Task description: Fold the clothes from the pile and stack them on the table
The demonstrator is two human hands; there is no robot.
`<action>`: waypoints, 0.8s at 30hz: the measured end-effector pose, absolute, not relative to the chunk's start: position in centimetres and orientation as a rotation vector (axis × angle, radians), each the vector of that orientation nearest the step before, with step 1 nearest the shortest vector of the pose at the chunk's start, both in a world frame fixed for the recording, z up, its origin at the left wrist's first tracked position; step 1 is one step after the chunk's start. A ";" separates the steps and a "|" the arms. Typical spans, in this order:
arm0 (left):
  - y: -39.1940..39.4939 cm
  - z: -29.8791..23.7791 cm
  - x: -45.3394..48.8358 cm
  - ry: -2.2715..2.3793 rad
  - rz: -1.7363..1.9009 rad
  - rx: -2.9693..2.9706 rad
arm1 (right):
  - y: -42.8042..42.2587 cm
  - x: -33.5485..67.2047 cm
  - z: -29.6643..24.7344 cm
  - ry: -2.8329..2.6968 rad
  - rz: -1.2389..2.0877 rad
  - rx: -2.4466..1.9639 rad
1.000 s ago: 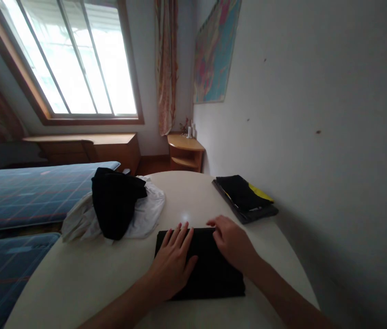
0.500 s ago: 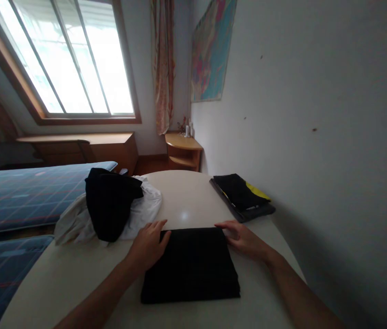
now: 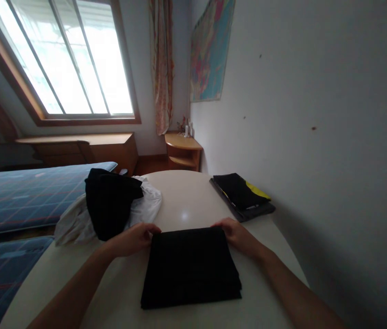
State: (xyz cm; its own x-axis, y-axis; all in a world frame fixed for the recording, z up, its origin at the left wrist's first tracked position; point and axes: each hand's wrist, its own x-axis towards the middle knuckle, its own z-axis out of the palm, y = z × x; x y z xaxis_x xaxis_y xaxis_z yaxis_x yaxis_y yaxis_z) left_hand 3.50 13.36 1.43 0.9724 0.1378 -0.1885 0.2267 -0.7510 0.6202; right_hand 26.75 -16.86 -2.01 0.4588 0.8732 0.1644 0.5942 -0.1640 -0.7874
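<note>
A folded black garment (image 3: 190, 267) lies flat on the round white table (image 3: 186, 201) in front of me. My left hand (image 3: 135, 239) grips its far left corner with fingers curled closed. At the far right corner, my right hand (image 3: 236, 234) pinches the edge, its fingers bent over the cloth. Both forearms reach in from the bottom of the view.
A heap of unfolded black and white clothes (image 3: 109, 205) sits at the table's left. A stack of folded dark and yellow clothes (image 3: 243, 196) lies at the right by the wall. Blue plaid beds (image 3: 25, 192) stand to the left; a wooden corner shelf (image 3: 182, 151) is beyond.
My hands went from pressing flat on top of the garment to its far corners, and both have now closed on the far edge. The garment has shifted slightly.
</note>
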 end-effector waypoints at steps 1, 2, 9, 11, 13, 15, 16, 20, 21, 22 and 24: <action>13.4 1.3 3.6 0.244 -0.180 2.427 | -16.7 26.7 -2.0 -1.222 0.424 -1.865; 13.5 1.1 3.7 0.229 -0.181 2.431 | -16.7 26.6 -2.0 -1.207 0.435 -1.859; 14.2 1.1 3.9 0.123 -0.002 2.449 | -17.2 27.2 -1.9 -1.209 0.511 -1.707; 14.3 1.2 3.8 0.075 0.043 2.413 | -17.3 27.5 -1.9 -1.208 0.511 -1.688; 14.5 1.1 3.8 0.017 0.069 2.406 | -17.4 27.8 -2.0 -1.207 0.521 -1.695; 14.6 0.6 3.9 -0.038 0.101 2.430 | -17.3 27.9 -2.1 -1.231 0.516 -1.730; 14.7 0.3 4.0 -0.057 0.119 2.442 | -17.3 27.9 -2.2 -1.250 0.506 -1.758; 14.8 -0.7 4.5 -0.064 0.166 2.483 | -17.2 28.0 -2.4 -1.291 0.417 -1.853; 14.6 -0.8 4.6 -0.036 0.214 2.504 | -17.2 28.0 -2.2 -1.292 0.386 -1.870; 14.2 -0.8 4.8 0.000 0.286 2.532 | -17.1 27.8 -2.0 -1.297 0.354 -1.885; 12.8 -0.3 5.2 0.055 0.459 2.594 | -16.6 27.2 -1.1 -1.313 0.265 -1.922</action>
State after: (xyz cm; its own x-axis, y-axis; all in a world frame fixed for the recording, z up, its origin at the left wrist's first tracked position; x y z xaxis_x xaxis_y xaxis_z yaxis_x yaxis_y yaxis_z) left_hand 5.20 12.79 -0.33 0.9422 0.1230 0.3116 -0.0462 -0.8735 0.4847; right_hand 27.16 -16.64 -1.09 0.4449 0.8618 0.2438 0.6996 -0.1644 -0.6954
